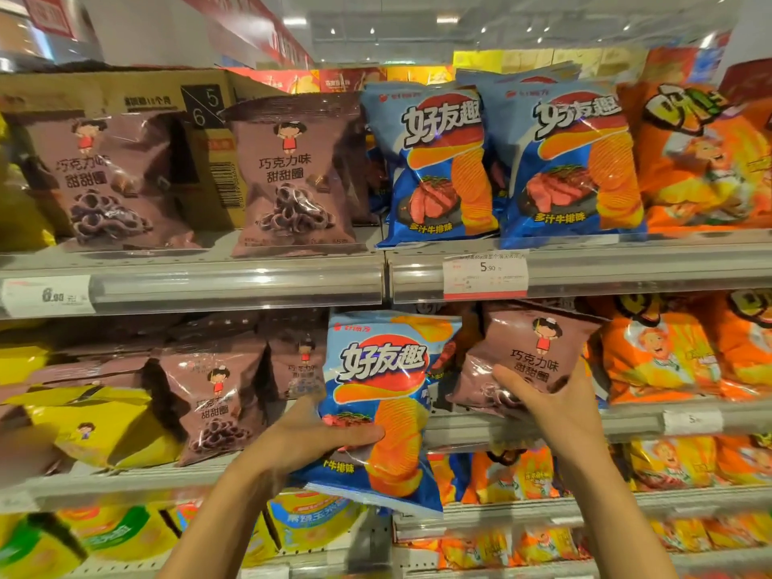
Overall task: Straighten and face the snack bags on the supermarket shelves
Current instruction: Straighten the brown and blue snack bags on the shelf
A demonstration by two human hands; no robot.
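1. At lower centre of the frame the left hand has its grip closed round a glossy blue plastic chip bag printed with orange ridged crisps, thumb across the front and fingers hidden behind. The bag is held out in front of the middle shelf edge, tilted, its bottom corner hanging below the shelf line.
2. Right of centre the right hand cups the lower part of a mauve-brown foil bag of chocolate rings, thumb on its face. This bag sits on the middle shelf, leaning left and not squarely faced.
3. Risk: the blue bag is slick and held with one hand near its middle; a loosened grip would probably let it slide to the floor.
4. Risk: squeezing either puffed bag hard could crush the contents or crease the printed face.
5. Risk: the two bags are close together; pushing the blue one in could knock the mauve one askew, or into the orange foil bags just beside it.
6. Risk: the matching blue bags stand on the shelf above, so placing this one on the middle shelf may leave it misfiled.
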